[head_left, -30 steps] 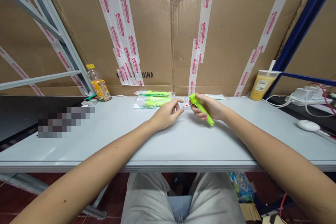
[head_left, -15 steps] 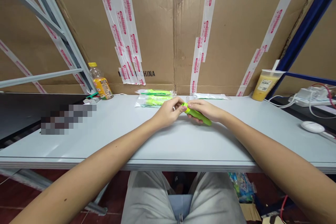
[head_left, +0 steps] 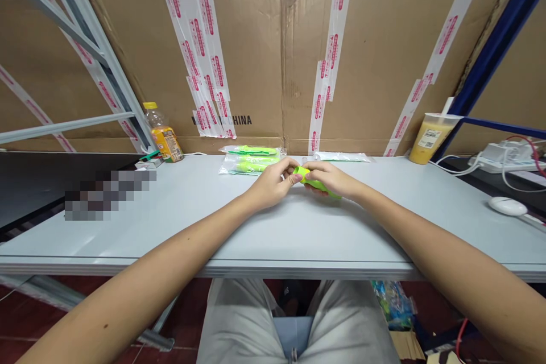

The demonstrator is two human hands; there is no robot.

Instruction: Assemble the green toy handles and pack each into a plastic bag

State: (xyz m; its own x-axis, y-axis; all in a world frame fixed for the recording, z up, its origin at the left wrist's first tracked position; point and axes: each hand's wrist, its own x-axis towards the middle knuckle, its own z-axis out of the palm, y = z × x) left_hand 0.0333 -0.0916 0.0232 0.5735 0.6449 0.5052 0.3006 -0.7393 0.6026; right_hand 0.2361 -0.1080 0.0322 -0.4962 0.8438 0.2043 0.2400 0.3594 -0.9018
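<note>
Closing in since a moment ago, the left hand (head_left: 273,181) pinches the end of a lime-green plastic tube (head_left: 316,183), which the right hand (head_left: 331,177) grips.

The left hand (head_left: 272,183) and right hand (head_left: 330,178) grip a lime-green plastic tube (head_left: 314,182) over a grey table (head_left: 170,227).

Counts: one left hand (head_left: 272,183), one right hand (head_left: 331,178), one green tube (head_left: 314,181), two green packs (head_left: 251,151), one clear bag (head_left: 342,156), one drink bottle (head_left: 164,137), one straw cup (head_left: 430,137), one mouse (head_left: 507,206), one power strip (head_left: 497,157), one surface (head_left: 170,233).
</note>
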